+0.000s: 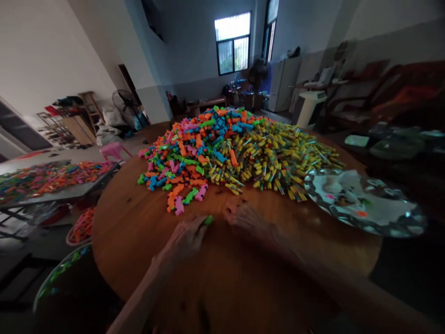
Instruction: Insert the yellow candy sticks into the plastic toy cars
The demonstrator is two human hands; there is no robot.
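My left hand (187,235) is closed on a small green piece (208,220) that sticks out past its fingertips, above the round wooden table (128,250). To its right, my right hand (243,217) has its fingers curled near the tabletop; blur hides whether it holds anything. Beyond my hands lies a heap of orange, blue, green and pink plastic pieces (184,153). Against its right side rests a pile of yellow pieces with thin shiny parts (278,157). A few loose pieces, among them a pink one (179,205), lie just ahead of my left hand.
A shiny silver tray (378,222) with white paper and small bits stands at the table's right. Another table (69,195) at the left bears more coloured pieces. Below it are a basket of orange pieces (82,226) and a round container (43,290). A pink stool (113,150) stands behind.
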